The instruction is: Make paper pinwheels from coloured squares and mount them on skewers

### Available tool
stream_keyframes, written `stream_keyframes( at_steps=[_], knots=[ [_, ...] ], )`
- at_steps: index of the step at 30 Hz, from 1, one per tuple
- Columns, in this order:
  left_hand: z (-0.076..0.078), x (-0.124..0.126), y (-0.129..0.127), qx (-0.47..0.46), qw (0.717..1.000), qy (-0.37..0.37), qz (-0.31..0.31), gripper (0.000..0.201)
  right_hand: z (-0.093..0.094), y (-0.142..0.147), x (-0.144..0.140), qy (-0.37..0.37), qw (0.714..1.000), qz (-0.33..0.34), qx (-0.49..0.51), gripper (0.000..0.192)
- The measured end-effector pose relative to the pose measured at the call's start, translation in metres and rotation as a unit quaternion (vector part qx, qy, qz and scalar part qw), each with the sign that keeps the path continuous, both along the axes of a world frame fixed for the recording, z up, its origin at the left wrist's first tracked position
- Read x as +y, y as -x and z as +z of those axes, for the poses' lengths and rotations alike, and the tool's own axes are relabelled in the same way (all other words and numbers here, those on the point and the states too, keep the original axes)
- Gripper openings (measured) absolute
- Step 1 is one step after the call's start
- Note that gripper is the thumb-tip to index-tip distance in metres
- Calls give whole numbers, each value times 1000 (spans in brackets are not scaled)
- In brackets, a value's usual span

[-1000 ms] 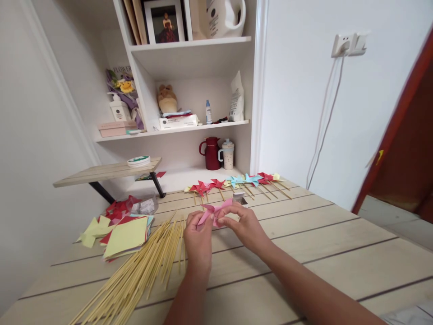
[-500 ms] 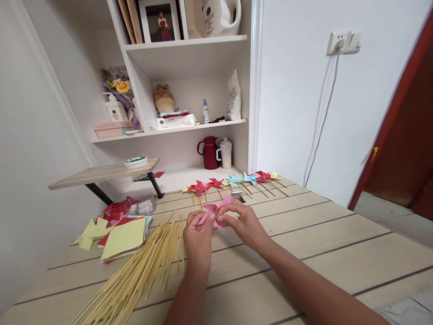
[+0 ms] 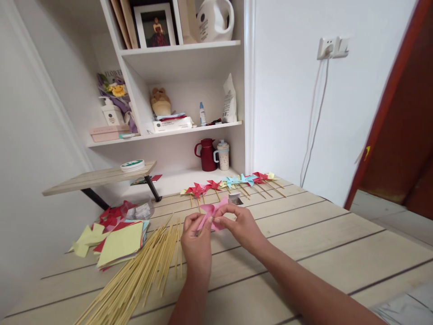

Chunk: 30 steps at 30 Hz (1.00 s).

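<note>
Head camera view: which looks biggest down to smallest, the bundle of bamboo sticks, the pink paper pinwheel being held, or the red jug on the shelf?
1. Bundle of bamboo sticks, though nearest the camera.
2. Pink paper pinwheel and red jug look alike; the jug stands farther away, so no ranking.

Pink folded paper pinwheel (image 3: pixel 212 215), held above the table, petals partly folded

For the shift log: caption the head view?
Both hands fold a pink paper pinwheel above a wooden table, beside bamboo sticks.
</note>
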<state>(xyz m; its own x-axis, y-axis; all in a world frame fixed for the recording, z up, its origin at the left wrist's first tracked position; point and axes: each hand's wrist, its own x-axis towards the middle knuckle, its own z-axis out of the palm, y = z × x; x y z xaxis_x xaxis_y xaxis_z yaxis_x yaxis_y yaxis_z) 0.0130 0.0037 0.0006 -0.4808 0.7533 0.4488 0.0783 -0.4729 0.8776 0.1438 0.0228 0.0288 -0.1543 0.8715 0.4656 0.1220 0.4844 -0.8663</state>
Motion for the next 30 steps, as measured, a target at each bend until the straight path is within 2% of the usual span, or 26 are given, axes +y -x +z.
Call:
stream_keyframes(
  at_steps=[6,11,16,19,23,26,30],
  knots=[
    [2,-3,-4,10,1000,0,28,21,0,3,-1,28,999,23,38,9],
    [-1,-2,-4,10,999,3,33,20,0,5,-3,31,999,7,44,7],
    [-6,5,-7,-62,997,46,-26,19,-4,3,1,-65,997,-40,-34,10],
    [-9,11,-6,-98,992,71,-37,18,-7,0,6,-50,997,-32,-48,9],
    [-14,19,0,-143,985,93,-27,22,-11,-7,12,-33,996,-54,-58,5],
    [-17,22,8,-169,980,106,-19,25,-14,-11,16,-4,991,-36,-133,7],
    [-19,23,15,-196,974,108,-15,28,-23,-13,19,46,963,32,-263,18]
  ],
)
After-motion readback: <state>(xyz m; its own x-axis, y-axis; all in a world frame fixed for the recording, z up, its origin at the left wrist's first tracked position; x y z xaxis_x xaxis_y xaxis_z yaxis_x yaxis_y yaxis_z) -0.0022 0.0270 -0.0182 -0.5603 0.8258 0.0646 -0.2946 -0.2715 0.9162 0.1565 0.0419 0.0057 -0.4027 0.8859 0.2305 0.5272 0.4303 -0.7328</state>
